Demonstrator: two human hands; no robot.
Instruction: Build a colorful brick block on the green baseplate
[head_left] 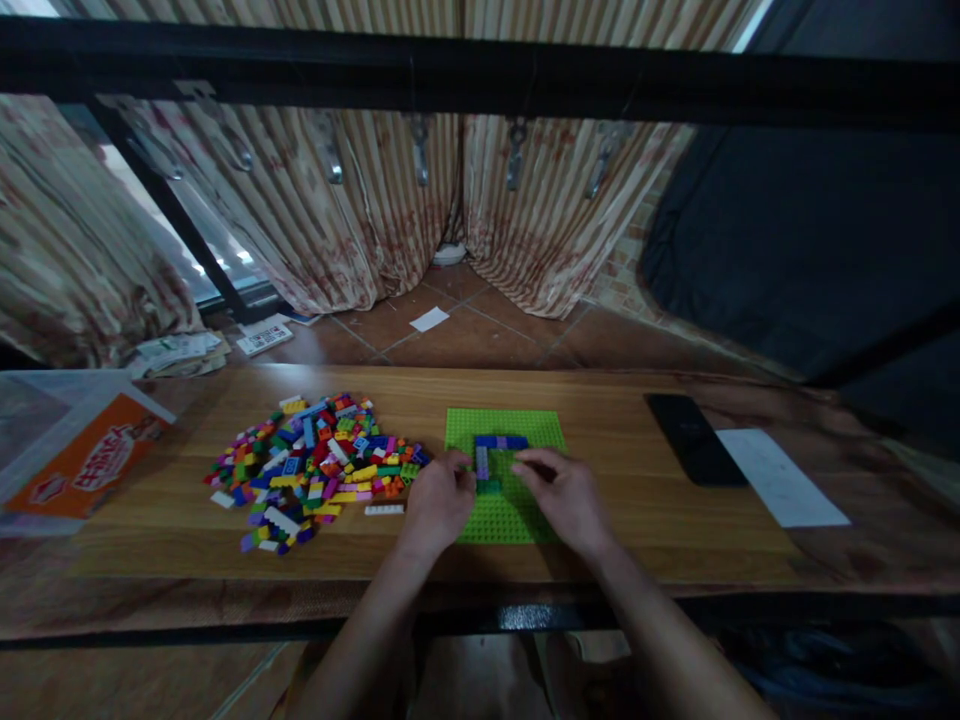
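Observation:
A lime-green baseplate (544,424) lies on the wooden board. On it runs a row of dark blue and purple bricks (502,441), with a lavender brick (481,462) below its left end and a teal-green brick (489,487) nearer me. My left hand (441,503) is at the plate's left edge with fingers curled together, close to the lavender and teal bricks. Over the right part of the plate, my right hand (562,492) has thumb and fingertips brought together near the row's right end. Whatever either hand's fingertips hold is hidden or too small to make out.
Left of the plate spreads a pile of loose coloured bricks (322,465), with a white brick (384,509) near my left hand. A clear plastic box (60,395) with an orange label stands far left. A black phone (694,440) and white paper (784,480) lie right.

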